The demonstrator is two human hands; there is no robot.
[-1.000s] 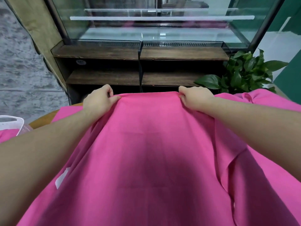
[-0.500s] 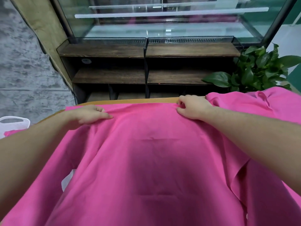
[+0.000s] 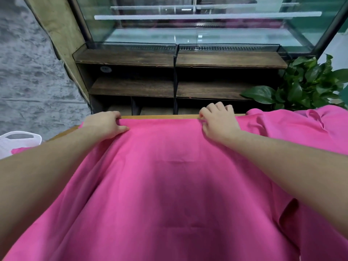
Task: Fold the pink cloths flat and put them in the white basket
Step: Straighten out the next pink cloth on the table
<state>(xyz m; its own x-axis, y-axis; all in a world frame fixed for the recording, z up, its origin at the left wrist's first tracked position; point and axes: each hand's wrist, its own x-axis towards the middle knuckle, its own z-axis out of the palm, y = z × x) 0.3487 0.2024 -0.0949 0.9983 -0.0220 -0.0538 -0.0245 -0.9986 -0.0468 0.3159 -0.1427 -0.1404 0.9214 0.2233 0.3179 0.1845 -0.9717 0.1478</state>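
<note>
Pink cloth [image 3: 178, 185] lies spread over the tabletop [image 3: 160, 116], its far edge pinched in our left hand [image 3: 104, 125] and under the curled fingers of our right hand [image 3: 218, 123]; more pink cloth is bunched at the right, and the white basket [image 3: 20, 141] sits at the far left. We judge it thin, soft and light, creasing easily, best taken at corners or along the edge. We can read no labels or writing.

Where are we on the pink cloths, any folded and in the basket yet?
Done: some pink fabric already lies in the white basket. In hand: left hand and right hand hold the far edge of a pink cloth at the table edge. Left: finishing its folds, basketing it, then the bunched cloth on the right.
</note>
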